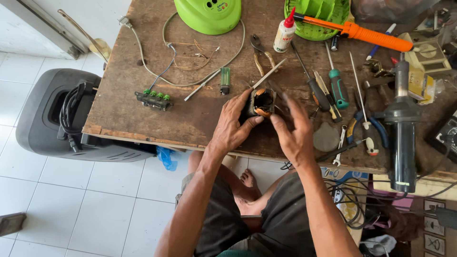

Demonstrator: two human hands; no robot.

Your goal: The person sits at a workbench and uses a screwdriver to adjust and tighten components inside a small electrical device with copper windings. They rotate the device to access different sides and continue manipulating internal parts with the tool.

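Fingers (242, 110) of your left hand (232, 127) wrap the small motor stator (261, 102), gripping its near-left side and holding it low over the wooden tabletop (143, 104). Copper windings face up toward you. Your right hand (294, 132) sits just right of it, fingers spread and holding nothing, so your left is on it. Past that, screwdrivers (326, 88) and blue-handled pliers (369, 126) lie to the right, a black heat gun (402, 133) beyond.
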